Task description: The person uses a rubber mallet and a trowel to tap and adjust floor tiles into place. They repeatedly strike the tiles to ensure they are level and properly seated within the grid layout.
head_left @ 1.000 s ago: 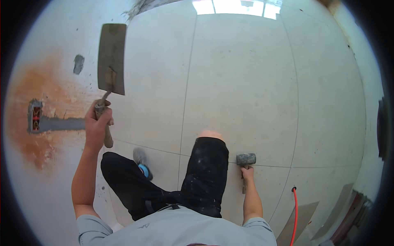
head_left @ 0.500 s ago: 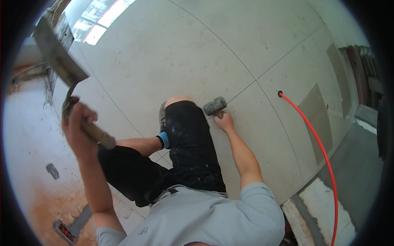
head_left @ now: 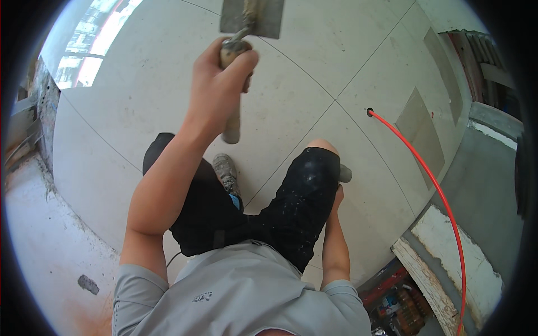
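My left hand (head_left: 218, 84) is raised near the top middle of the view, closed round the wooden handle of a steel trowel (head_left: 266, 19), whose flat grey blade runs out of the upper edge. My right hand (head_left: 338, 196) is low beside my right knee, on the grey-headed mallet (head_left: 346, 173); the knee hides part of the hand and tool. Below both is a pale floor of large tiles (head_left: 280, 101) with thin joints.
A red hose (head_left: 437, 185) rises from a round hole in the tiles and runs down the right side. Cut grey pieces (head_left: 420, 123) lie near the right edge, beside a grey step (head_left: 476, 168). A rough white wall (head_left: 45, 235) is on the left.
The view has turned from the wall with the socket box toward the floor and hose. My left hand has swung from the left to the upper middle with the trowel; the mallet is now partly behind my knee.
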Available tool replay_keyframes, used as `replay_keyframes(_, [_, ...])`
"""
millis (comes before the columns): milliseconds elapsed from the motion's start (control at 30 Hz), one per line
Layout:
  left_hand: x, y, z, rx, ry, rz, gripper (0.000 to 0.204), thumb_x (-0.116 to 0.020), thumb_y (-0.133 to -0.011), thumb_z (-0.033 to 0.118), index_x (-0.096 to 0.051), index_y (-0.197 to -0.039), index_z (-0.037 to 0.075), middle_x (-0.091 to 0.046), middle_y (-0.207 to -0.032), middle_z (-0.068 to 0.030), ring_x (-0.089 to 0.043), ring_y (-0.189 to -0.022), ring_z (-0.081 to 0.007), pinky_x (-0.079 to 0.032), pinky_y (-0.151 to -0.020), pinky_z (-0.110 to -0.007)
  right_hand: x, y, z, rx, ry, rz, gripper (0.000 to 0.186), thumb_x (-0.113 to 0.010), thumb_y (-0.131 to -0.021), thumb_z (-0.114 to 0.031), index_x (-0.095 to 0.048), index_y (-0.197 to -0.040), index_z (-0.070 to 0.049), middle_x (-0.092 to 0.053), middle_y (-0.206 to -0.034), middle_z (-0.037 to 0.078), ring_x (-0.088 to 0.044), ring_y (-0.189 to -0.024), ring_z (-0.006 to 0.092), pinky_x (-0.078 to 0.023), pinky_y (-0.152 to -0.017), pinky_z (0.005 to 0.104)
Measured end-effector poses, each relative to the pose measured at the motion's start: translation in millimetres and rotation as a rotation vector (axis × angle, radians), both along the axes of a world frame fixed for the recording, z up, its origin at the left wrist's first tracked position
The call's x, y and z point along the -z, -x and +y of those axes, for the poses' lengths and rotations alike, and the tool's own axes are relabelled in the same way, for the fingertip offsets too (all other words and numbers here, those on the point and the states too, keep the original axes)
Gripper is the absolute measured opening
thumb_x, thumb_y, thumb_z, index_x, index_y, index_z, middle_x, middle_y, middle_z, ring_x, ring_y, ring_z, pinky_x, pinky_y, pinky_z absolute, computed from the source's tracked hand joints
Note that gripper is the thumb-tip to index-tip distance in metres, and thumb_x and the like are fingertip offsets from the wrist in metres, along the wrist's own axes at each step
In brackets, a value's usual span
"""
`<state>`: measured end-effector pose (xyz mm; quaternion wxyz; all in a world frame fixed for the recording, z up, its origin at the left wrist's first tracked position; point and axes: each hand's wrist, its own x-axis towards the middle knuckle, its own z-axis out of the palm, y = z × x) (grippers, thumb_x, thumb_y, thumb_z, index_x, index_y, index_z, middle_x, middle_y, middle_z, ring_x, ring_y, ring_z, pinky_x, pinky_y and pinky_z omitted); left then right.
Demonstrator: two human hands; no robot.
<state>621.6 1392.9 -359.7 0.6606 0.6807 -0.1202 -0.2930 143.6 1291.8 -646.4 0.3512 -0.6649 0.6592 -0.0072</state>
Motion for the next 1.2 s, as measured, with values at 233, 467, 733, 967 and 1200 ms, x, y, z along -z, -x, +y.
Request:
replay_keyframes(233, [37.6,-27.1,-61.9,0.033,0.107,0.094,0.015,-0.065,-0.087,0.016,-0.059,-0.088,0.003,-0.055,-0.07,0.0002,-0.052,-0.06,-0.0079,-0.044,-0.057,-0.025,-10.9,-21.9,17.2,0.161,0.034,-0.227,0.047,-0.069,-0.085,-0.041,-0.058,-0.096,0.003,-0.068,-0.089,0.023,-0.067,-0.083,0.0302,-0.049,-0.074,0.0409])
replay_keyframes(467, [72.0,-44.4,-85.0,-0.023,0.107,0.139,0.014,-0.063,-0.084,0.017,-0.057,-0.087,0.004,-0.056,-0.067,-0.0015,-0.052,-0.059,-0.0087,-0.043,-0.053,-0.027,-55.5,-62.5,-13.7,0.083,0.029,-0.031,0.046,-0.069,-0.085,-0.041,-0.058,-0.096,0.003,-0.068,-0.088,0.023,-0.067,-0.082,0.0292,-0.049,-0.073,0.0406])
replay_keyframes(733, [98.2,-43.8,-116.5,-0.032,0.003,0.098,0.028,-0.06,-0.08,0.018,-0.056,-0.101,-0.001,-0.061,-0.076,-0.0212,-0.059,-0.073,-0.0365,-0.048,-0.069,-0.044,-68.4,-90.6,-27.7,0.003,-0.028,-0.005,0.046,-0.07,-0.085,-0.04,-0.058,-0.095,0.003,-0.068,-0.087,0.023,-0.066,-0.082,0.0281,-0.049,-0.073,0.0404])
replay_keyframes(967, [101.1,-60.6,-121.4,-0.041,-0.061,0.086,0.027,-0.06,-0.081,0.018,-0.055,-0.102,0.0,-0.06,-0.071,-0.0196,-0.06,-0.068,-0.0377,-0.047,-0.065,-0.044,-56.4,-111.4,-49.7,-0.051,-0.052,-0.002,0.046,-0.07,-0.085,-0.04,-0.058,-0.094,0.003,-0.068,-0.086,0.022,-0.066,-0.081,0.0271,-0.049,-0.072,0.0401])
replay_keyframes(1200, [145.9,-84.8,-141.6,-0.065,-0.152,-0.133,0.025,-0.061,-0.082,0.017,-0.056,-0.102,0.002,-0.061,-0.073,-0.0213,-0.061,-0.07,-0.041,-0.048,-0.066,-0.045,-30.4,-144.0,-90.3,-0.166,-0.091,-0.032,0.045,-0.07,-0.085,-0.039,-0.058,-0.093,0.003,-0.068,-0.085,0.022,-0.066,-0.08,0.0261,-0.049,-0.072,0.0399])
